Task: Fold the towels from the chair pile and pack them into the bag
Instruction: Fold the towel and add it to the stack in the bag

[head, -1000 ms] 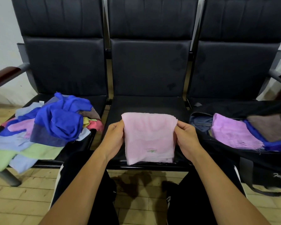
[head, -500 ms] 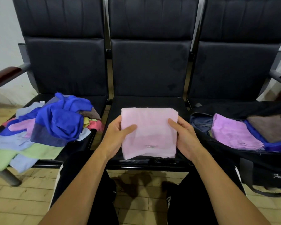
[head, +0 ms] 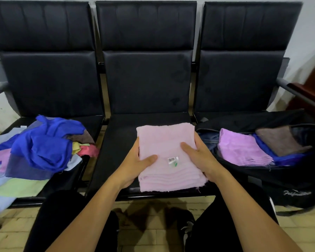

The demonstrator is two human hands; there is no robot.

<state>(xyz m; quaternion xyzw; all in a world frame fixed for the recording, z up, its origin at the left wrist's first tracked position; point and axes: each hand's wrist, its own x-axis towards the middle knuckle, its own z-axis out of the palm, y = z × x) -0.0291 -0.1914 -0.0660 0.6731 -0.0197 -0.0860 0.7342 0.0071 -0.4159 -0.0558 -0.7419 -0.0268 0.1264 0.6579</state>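
Towel: your left hand (head: 135, 164) and right hand (head: 200, 159) are gripping the folded pink towel (head: 167, 142) by its sides on the middle seat (head: 120, 142).
Label: barcode sticker (head: 173, 160), digits unreadable.
Bag (head: 280, 179): sitting open on the right seat, white script logo (head: 296, 193) illegible.
Pile (head: 35, 151): lying on the left seat.

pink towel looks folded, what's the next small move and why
Probably lift the pink towel and carry it right to the open bag. It lies folded on the middle seat, gripped at both sides by the left hand and right hand.

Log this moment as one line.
step: packing | left hand, right hand: hold folded pink towel | above: middle seat | bag: open
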